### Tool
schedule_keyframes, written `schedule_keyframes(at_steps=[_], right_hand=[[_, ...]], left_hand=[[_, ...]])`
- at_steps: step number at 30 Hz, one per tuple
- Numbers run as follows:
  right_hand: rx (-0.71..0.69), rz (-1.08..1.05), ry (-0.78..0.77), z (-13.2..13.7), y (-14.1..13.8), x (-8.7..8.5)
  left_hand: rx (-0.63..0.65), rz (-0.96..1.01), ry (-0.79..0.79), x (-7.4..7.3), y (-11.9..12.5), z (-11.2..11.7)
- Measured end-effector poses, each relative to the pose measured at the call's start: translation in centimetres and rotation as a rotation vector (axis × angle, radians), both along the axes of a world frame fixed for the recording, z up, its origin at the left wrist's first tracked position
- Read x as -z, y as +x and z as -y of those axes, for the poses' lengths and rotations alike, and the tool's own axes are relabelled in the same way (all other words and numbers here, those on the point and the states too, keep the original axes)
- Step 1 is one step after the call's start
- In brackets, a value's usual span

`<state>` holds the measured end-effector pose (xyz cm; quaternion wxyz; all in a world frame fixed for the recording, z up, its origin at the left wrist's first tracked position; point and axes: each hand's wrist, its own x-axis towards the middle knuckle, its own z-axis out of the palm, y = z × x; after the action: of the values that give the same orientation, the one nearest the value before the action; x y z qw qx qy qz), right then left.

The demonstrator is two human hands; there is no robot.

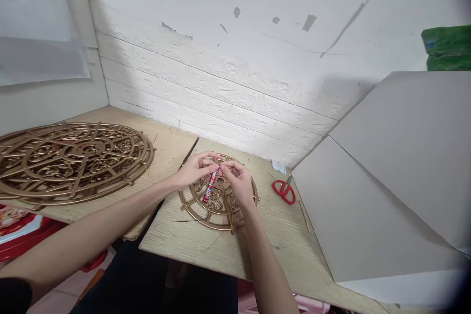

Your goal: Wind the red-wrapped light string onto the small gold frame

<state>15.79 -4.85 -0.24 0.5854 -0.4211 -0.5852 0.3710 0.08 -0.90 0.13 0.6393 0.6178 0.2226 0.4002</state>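
Note:
A small red and white tube hangs slanted over a small round gold ornamental grille that lies flat on a wooden board. My left hand pinches the tube near its upper end. My right hand meets it from the right, fingers closed at the tube's top. Both hands hover just above the grille's middle.
A large round gold grille lies on a second board to the left. Red-handled scissors and a thin stick lie to the right. Big grey cardboard sheets lean at the right, against the white brick-pattern wall.

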Motion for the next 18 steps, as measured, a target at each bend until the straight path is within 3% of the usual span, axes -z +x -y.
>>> schedule_keyframes(at_steps=[14,18], right_hand=[[-0.032,0.05,0.023,0.02,0.29,0.12],[0.111,0.22,0.136,0.27,0.41,-0.41]], left_hand=[[-0.056,0.006,-0.006,0.07,0.06,0.1],[-0.064,0.032,-0.042,-0.24,-0.16,0.07]])
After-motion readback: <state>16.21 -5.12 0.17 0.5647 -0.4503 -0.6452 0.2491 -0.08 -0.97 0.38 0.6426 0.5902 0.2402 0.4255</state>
